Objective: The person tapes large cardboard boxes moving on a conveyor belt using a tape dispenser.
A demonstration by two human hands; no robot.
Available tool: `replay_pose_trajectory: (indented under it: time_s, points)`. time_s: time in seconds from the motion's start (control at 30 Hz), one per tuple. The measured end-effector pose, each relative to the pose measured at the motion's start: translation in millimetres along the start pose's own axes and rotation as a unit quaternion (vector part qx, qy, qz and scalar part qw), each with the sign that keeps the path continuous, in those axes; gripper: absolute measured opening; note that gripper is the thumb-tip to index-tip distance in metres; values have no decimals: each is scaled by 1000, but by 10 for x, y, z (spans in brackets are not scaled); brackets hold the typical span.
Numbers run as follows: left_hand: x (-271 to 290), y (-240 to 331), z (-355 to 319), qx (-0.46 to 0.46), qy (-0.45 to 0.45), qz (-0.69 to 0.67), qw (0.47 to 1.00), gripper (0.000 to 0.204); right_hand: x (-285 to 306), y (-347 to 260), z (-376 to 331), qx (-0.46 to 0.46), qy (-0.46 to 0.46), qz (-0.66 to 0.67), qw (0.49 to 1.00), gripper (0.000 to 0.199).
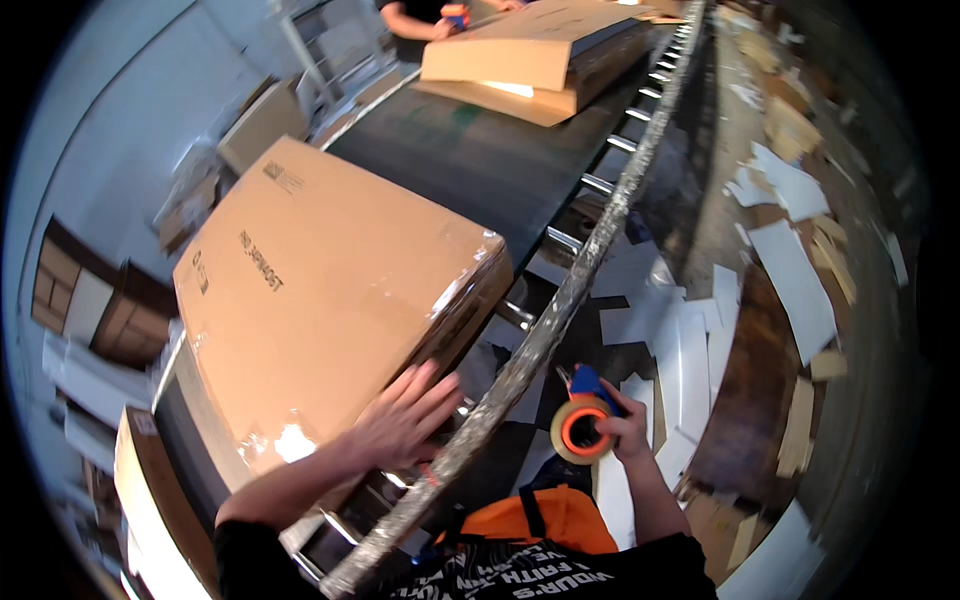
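Note:
A large, flat cardboard box (310,290) lies on the dark conveyor belt (450,150) in front of me, with shiny clear tape along its right end. My left hand (408,415) rests at the box's near edge with its fingers spread, holding nothing. To the right, beyond the rail, my right hand (628,430) grips a blue and orange tape dispenser (583,412) loaded with a roll of tape. The dispenser is held away from the box.
A wrapped metal rail (540,350) runs along the belt's near side. Farther up the belt is another box (510,50) with a raised flap, beside a co-worker's hand (440,28) holding an orange tool. White sheets (790,285) and cardboard scraps litter the floor at right.

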State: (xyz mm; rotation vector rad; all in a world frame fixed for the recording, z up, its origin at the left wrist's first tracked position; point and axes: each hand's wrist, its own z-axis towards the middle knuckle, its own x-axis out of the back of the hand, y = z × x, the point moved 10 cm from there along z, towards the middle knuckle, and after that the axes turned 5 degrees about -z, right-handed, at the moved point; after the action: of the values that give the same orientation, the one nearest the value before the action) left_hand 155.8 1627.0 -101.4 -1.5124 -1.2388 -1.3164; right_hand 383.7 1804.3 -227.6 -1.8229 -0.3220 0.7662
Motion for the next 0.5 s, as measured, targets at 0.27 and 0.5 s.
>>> replay_pose_trajectory:
  time_s: [0.27,0.5]
  points:
    - [196,-1558,2013,265,-221,-122,931,99,-101,-590,2002,-90,-167,-48,981,70]
    - [516,-1503,1920,266,123,-81,953,131,-1325,-903,3647,-116,-372,-28,921,69]
